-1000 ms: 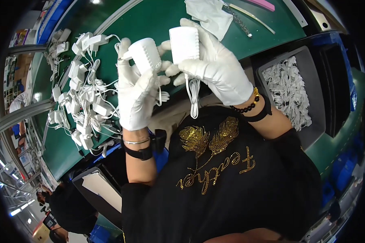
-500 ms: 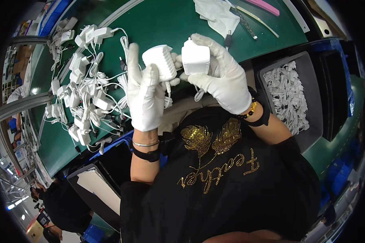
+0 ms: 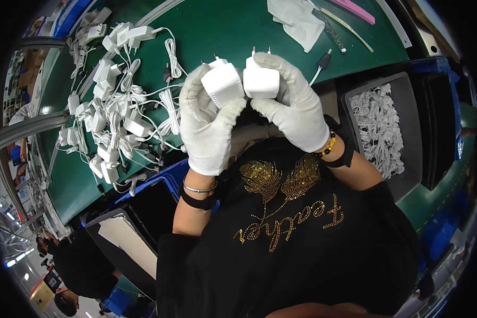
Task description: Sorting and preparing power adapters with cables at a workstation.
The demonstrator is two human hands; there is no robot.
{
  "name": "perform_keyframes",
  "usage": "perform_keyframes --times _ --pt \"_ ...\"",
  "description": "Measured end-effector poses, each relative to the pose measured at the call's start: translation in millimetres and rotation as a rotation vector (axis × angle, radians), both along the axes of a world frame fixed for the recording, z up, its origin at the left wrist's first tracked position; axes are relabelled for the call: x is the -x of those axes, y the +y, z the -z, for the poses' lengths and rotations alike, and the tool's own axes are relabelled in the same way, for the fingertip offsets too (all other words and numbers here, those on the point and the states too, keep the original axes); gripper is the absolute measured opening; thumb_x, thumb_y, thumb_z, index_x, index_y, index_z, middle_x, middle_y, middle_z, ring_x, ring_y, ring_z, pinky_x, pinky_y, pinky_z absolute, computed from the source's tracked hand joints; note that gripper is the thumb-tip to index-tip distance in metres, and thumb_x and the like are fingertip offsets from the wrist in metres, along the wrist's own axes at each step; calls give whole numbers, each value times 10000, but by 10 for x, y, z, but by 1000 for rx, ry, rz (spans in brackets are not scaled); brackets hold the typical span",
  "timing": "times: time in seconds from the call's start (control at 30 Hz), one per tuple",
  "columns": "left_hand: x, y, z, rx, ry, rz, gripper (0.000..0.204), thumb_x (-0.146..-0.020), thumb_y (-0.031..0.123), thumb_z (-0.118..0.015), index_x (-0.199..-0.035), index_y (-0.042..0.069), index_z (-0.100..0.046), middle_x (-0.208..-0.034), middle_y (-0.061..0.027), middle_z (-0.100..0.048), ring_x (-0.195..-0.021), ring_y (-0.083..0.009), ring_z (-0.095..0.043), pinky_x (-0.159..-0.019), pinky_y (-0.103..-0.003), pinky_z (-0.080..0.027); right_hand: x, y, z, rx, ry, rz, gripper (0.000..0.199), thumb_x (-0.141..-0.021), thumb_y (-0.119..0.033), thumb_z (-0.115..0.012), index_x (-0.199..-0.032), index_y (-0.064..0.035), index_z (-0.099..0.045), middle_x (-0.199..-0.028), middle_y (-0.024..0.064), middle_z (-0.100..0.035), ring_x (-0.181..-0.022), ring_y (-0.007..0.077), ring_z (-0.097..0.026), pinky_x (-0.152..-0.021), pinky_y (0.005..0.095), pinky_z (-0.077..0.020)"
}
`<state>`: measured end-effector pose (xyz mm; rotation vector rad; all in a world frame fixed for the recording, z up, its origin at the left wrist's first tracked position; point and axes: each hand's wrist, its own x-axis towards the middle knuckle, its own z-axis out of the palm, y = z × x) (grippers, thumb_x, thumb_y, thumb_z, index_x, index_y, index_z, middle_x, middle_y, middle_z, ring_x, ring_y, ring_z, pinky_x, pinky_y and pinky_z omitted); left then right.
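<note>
In side-by-side hands (image 3: pixel 208 132) (image 3: pixel 301 114), white adapters (image 3: pixel 222 85) (image 3: pixel 262 83)

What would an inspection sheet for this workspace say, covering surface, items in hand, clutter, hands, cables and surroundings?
Surface: green tabletop, partly covered.
Job's things: left adapter and right adapter, both white, side by side, pins pointing away from the wearer; cannot tell if they touch.
Clutter: white cloth, pink strip and pale tube at far right; adapter pile at left.
Hands: white-gloved; left hand has its grip on the left adapter, right hand on the right one.
Cables: coiled white cables by the pile; dark connector beyond the right hand.
Surroundings: gray bin holding white items at right; papers and a co-worker at lower left.
</note>
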<state>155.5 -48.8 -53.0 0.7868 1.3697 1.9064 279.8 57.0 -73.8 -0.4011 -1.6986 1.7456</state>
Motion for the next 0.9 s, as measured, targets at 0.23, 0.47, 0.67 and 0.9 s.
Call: perform_keyframes --times 0.23,0.47,0.67,0.9 --pt "18 -40 -172 -36 -156 60 650 -874 99 -722 -1399 22 -347 -1255 -148 -530 -1122 -247 -589 -899 -376 -537 24 61 -346 60 -59 -28 554 -848 102 -616 -1355 -56 -459 -1168 135 -588 -969 163 -638 -807 274 -553" --pt "376 -66 62 -279 -974 329 603 -984 482 -522 -1352 18 -410 -1122 -129 -570 -935 -238 -580 -718 -355 -489 30 62 -484 105 39 -164 445 -895 15 -622 -1315 -28 -480 -1137 153 -604 -906 178 -660 -709 273 -575" --pt "223 80 9 -325 -908 196 609 -995 519 -469 -1343 20 -445 -1153 -133 -574 -1042 -262 -567 -882 -383 -472 176 -28 -442 -70 -220 -6 557 -974 -161 -594 -1454 -20 -351 -1163 143 -602 -1016 184 -634 -848 258 -531" --pt "53 152 -168 12 1 -95 627 -1008 484 -457 -1413 7 -419 -1308 -148 -550 -1231 -254 -515 -1079 -360 -373 473 -94 -209 -354 -4 224 617 -991 -330 -563 -1458 -2 -329 -1131 196 -618 -914 269 -654 -793 306 -545"
